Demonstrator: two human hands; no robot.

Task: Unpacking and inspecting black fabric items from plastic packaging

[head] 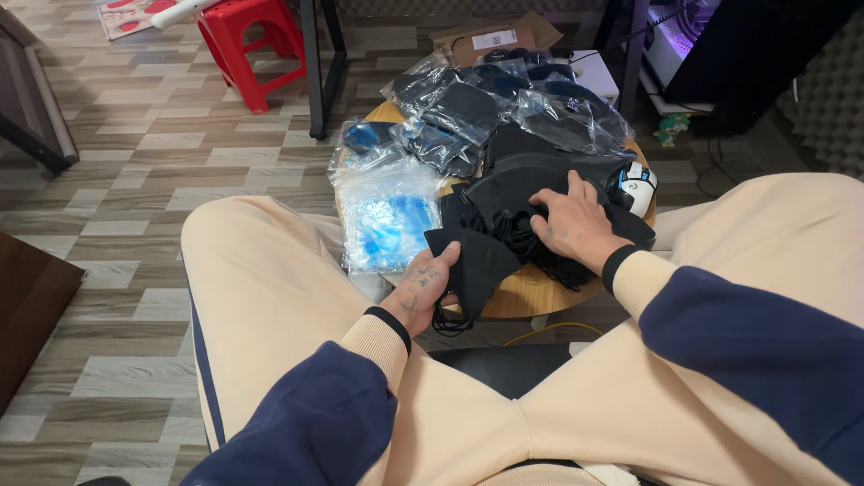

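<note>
— Item one?
— Black cloth mask (475,265), centre of the frame, at the near edge of the round wooden table (531,295). Left hand (421,290) closed around its lower corner, thumb on top, ear loops dangling below the fingers.

— Handling?
— Judged light, soft and floppy; it will sag unless pinched at an edge or by the loops. Not fragile.

— Item two?
— Loose pile of black masks (526,193), just right of the first. Right hand (576,220) lies spread, palm down, fingers pressing into the pile; whether it grips anything I cannot tell.

— Remaining stock?
— Clear bags of dark masks (477,108) toward the top of the table; a clear bag with blue contents (387,220) at its left edge; a white mouse (637,187) at the right. Red stool (247,40), upper left, on the floor.
</note>
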